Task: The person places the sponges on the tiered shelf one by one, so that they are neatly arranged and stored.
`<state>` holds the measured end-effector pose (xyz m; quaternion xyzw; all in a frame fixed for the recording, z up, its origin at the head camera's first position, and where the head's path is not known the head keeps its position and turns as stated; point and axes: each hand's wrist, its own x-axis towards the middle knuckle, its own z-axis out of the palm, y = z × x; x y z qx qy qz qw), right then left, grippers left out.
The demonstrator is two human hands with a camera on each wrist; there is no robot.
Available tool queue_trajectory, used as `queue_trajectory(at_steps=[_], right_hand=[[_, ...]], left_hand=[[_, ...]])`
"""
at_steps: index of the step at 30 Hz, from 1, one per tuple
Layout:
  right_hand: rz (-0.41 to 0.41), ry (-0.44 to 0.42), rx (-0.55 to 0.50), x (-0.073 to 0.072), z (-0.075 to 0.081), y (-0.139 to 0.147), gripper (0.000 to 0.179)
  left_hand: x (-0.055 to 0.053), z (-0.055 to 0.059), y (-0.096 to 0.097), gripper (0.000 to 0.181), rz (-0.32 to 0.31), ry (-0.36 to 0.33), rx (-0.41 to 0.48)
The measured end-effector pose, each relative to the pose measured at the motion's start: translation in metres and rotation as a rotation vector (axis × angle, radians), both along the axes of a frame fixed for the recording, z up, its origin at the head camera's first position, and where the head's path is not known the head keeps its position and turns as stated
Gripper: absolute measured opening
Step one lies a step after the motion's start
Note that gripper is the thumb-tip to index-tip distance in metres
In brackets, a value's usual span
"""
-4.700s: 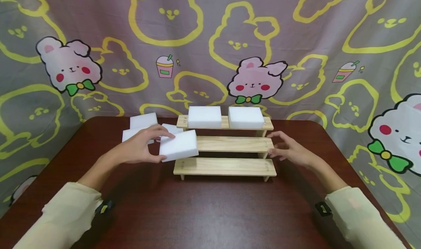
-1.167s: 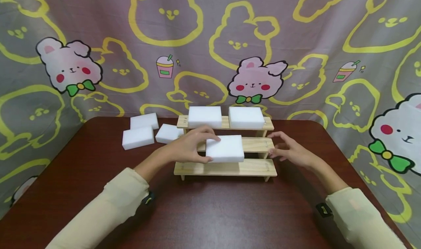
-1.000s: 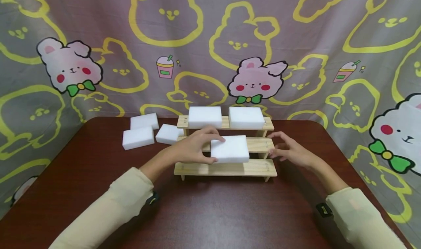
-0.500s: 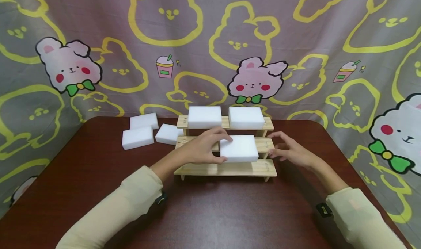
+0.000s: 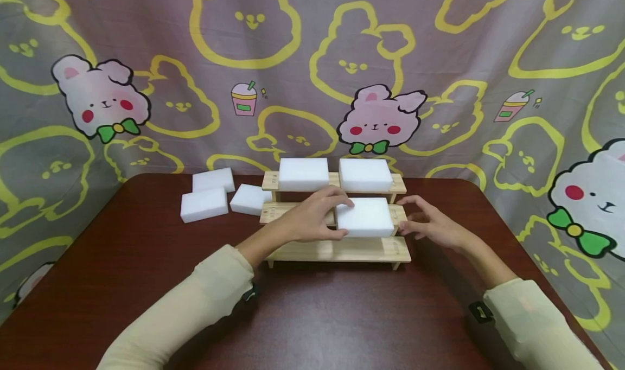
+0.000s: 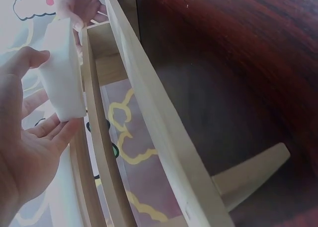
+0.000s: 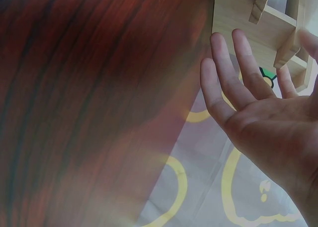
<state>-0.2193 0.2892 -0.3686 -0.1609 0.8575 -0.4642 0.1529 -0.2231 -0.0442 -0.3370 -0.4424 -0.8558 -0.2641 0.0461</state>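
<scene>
My left hand [image 5: 314, 218] grips a white foam block [image 5: 365, 216] by its left end, thumb at the front and fingers over the back. The block is at the right part of the middle tier of a three-tier wooden shelf [image 5: 337, 250]. In the left wrist view, the block [image 6: 62, 70] is held between thumb and fingers, close over the tier's edge. My right hand [image 5: 434, 223] stays at the shelf's right end, fingertips right at the middle tier. The right wrist view shows that hand [image 7: 268, 117] with fingers extended, holding nothing.
On the top tier sit two white foam blocks, a left one [image 5: 304, 173] and a right one [image 5: 365, 174]. Three more, including a front one [image 5: 204, 204], lie on the dark red table [image 5: 312, 316] left of the shelf. A patterned curtain [image 5: 293, 61] hangs behind.
My left hand has carried the foam block rightward from the shelf's left side to the right part of the middle tier. The right hand has stayed put.
</scene>
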Motion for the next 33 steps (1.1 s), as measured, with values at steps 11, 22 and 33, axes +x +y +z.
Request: queue_trajectory(at_steps=[11, 22, 33], right_hand=[[-0.001, 0.005, 0.004, -0.0004, -0.0008, 0.0007, 0.059], [-0.005, 0.003, 0.009, -0.0011, -0.0016, 0.0006, 0.059], [-0.002, 0.002, 0.007, -0.0007, -0.0018, 0.0007, 0.059]], left_hand=[[0.0000, -0.0013, 0.0061, 0.047, -0.001, -0.023, -0.021], [0.0019, -0.0034, 0.0014, 0.051, 0.029, -0.028, -0.055], [0.0044, -0.0040, 0.0009, 0.059, 0.098, -0.063, -0.062]])
